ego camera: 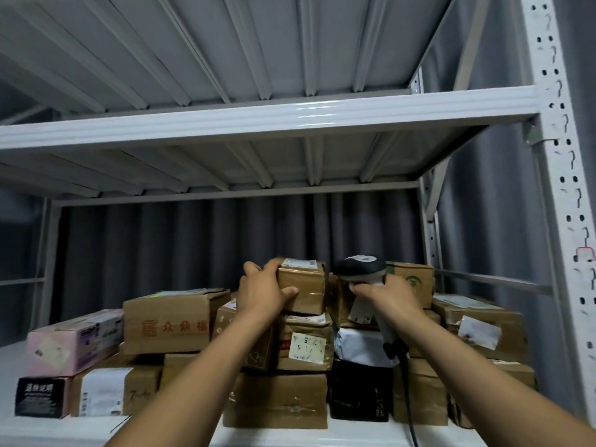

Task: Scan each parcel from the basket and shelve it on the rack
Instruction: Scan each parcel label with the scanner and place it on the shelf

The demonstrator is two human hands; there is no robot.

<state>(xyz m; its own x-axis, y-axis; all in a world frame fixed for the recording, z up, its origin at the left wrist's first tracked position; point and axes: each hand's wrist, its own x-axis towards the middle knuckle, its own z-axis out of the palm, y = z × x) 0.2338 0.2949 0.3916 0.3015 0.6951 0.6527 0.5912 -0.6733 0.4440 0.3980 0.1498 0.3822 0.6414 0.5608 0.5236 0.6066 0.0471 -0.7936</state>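
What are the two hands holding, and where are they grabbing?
The left hand grips the small brown cardboard parcel by its left end. The right hand grips the black-and-white handheld scanner by its handle.

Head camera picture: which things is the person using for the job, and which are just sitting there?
In use: small brown parcel, gripped by the left hand; scanner, held by the right hand; rack.
Just sitting: pink box; black box, far left; white bag; big brown box with red writing.
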